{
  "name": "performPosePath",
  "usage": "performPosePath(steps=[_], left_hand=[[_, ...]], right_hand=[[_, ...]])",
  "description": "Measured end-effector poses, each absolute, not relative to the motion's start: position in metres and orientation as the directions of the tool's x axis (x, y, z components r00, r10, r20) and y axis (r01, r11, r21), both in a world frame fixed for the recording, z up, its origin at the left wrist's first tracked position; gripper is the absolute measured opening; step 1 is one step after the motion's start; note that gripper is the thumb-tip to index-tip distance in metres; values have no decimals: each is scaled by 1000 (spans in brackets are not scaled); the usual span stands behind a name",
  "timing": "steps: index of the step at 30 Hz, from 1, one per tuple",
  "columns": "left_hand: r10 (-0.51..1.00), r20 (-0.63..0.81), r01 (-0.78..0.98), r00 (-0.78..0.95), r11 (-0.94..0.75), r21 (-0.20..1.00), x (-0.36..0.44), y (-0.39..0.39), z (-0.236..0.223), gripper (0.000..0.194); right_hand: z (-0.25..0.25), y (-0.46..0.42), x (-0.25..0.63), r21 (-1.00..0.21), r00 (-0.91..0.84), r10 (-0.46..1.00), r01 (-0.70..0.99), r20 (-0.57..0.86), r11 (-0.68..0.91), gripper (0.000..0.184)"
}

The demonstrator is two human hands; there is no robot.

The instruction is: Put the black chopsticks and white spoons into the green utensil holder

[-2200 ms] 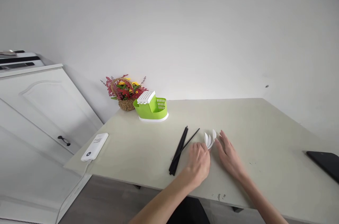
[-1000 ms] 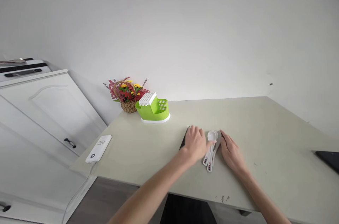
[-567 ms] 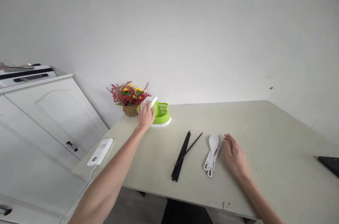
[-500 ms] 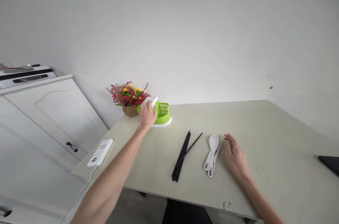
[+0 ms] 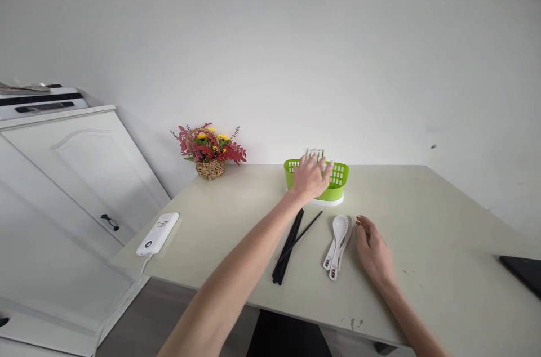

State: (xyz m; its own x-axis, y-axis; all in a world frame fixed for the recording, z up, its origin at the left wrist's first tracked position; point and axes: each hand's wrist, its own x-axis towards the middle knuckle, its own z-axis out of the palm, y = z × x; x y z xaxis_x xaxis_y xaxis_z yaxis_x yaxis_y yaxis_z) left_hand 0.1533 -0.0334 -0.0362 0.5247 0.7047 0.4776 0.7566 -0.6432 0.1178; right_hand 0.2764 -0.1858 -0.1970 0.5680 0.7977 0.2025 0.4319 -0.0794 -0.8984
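A green plastic cutlery caddy (image 5: 338, 192) with slotted walls and a white base stands at the back of the table, near the wall. My left hand (image 5: 310, 178) is at its middle, in front of the white-topped central divider (image 5: 315, 152), with the fingers spread apart. Several black chopsticks (image 5: 288, 247) lie in front of the caddy, one crossing the others. To their right, white spoons (image 5: 339, 239) lie stacked, labels on their handles. My right hand (image 5: 374, 247) rests on its edge beside the spoons, fingers extended and holding nothing.
A wicker basket of artificial flowers (image 5: 210, 168) stands at the back left. A white power bank (image 5: 158, 233) with a cable lies at the table's left edge. White cabinets (image 5: 93, 177) stand left of the table. A black flat object (image 5: 522, 272) lies at far right.
The green caddy has moved right, from beside the flower basket to behind the chopsticks and spoons, along with my left hand. Its fingers have spread. My right hand has barely moved.
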Motion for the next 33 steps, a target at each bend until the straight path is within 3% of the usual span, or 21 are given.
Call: performPosePath(steps=[5, 8, 11, 13, 15, 21, 24, 33], left_hand=[[704, 390, 722, 593, -680, 129, 172, -51, -28, 53], [621, 529, 672, 578, -730, 123, 159, -56, -20, 46], [598, 673, 646, 436, -728, 229, 127, -60, -24, 35], [684, 643, 672, 345, -658, 339, 98, -67, -39, 25], [787, 514, 743, 341, -561, 364, 68, -82, -64, 15], [888, 198, 889, 415, -442, 120, 19, -153, -130, 41], [899, 151, 910, 411, -415, -8, 22, -172, -135, 35], [880, 112, 887, 462, -460, -41, 21, -164, -130, 24]], right_hand=[[-195, -187, 277, -893, 570, 796, 442, 203, -89, 60], [-193, -188, 277, -895, 576, 791, 438, 208, -83, 59], [-192, -189, 276, -900, 573, 792, 430, 209, -74, 58], [-192, -189, 276, -904, 574, 794, 421, 198, -79, 58], [-192, -189, 277, -909, 578, 796, 406, 180, -89, 58], [-195, -189, 278, -910, 579, 796, 404, 178, -90, 58], [-197, -189, 279, -901, 576, 797, 423, 183, -98, 59], [-199, -190, 281, -891, 571, 801, 439, 178, -115, 59]])
